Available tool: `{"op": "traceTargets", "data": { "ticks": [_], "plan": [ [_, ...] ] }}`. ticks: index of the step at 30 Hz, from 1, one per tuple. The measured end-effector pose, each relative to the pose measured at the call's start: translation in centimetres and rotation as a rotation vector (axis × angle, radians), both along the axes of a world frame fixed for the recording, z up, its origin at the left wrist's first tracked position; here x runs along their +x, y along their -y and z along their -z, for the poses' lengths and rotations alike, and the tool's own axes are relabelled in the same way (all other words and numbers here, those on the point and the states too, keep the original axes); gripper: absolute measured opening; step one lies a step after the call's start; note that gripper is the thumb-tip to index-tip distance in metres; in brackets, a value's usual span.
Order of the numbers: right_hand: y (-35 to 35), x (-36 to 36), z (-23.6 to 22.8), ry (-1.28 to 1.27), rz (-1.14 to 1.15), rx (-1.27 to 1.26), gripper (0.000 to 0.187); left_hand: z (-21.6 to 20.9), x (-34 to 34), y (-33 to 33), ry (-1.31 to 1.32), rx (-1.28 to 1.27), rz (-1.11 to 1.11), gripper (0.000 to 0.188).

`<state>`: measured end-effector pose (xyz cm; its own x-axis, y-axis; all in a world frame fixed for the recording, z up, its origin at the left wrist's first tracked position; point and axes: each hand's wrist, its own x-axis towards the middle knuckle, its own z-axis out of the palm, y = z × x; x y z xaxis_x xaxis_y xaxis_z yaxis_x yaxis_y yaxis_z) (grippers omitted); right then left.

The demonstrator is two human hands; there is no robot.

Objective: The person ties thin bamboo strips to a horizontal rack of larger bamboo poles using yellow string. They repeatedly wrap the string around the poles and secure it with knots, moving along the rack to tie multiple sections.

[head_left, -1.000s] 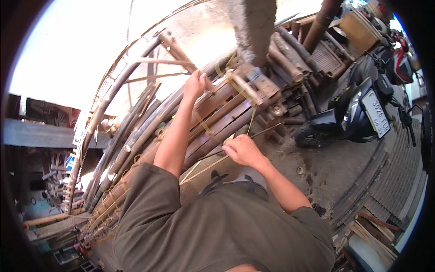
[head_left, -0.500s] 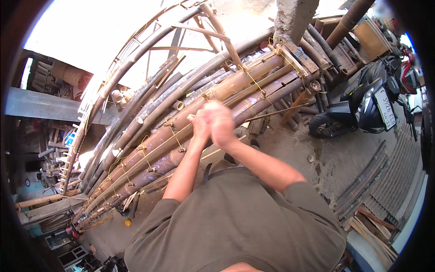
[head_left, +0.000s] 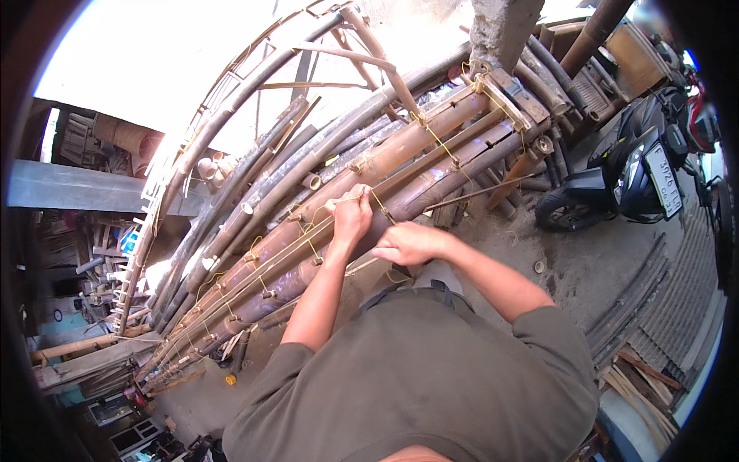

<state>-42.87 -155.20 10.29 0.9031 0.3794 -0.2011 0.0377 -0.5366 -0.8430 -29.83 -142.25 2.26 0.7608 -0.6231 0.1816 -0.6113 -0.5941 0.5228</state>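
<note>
Two long brown bamboo poles lie side by side, the upper bamboo pole [head_left: 419, 125] and the lower bamboo pole [head_left: 431, 183], with a thinner bamboo strip [head_left: 400, 172] running between them. Short pegs and ties of thin yellow cord [head_left: 437, 141] link them at intervals. My left hand [head_left: 352, 213] is closed over the strip, pinching yellow cord. From it the cord slants down towards my right hand [head_left: 412, 243]. That hand is a fist on the near side of the lower pole, with a loop of cord hanging below it. Its fingertips are partly hidden.
A concrete post [head_left: 500, 35] rises at the poles' far right end. Beyond the poles lie more dark bamboo poles [head_left: 308, 158] and a curved bamboo frame [head_left: 200, 138]. A black motorcycle [head_left: 616, 181] stands at right, near stacked corrugated sheets [head_left: 677, 285].
My hands were together over the poles, the right one blurred. Now they are apart: the right has come down and towards me, with cord stretching between them.
</note>
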Motion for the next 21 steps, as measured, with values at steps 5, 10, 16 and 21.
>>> {"op": "traceTargets", "data": {
  "ticks": [5,10,16,21],
  "plan": [
    [-3.4,-2.4,7.0,0.244,0.422,0.074,0.043,-4.8,4.3,4.0,-0.501,-0.434,-0.009,0.025],
    [-4.9,-3.5,6.7,0.425,0.452,-0.029,0.038,0.5,14.0,6.9,-0.211,-0.213,-0.205,0.030],
    [-10.4,-4.8,6.4,0.171,0.543,-0.059,0.031,0.0,13.8,2.0,-0.182,-0.057,0.004,0.036],
    [-19.4,-3.6,11.2,-0.246,0.434,0.839,0.045,-3.9,12.0,-11.3,0.002,0.140,-0.066,0.037]
  ]
}}
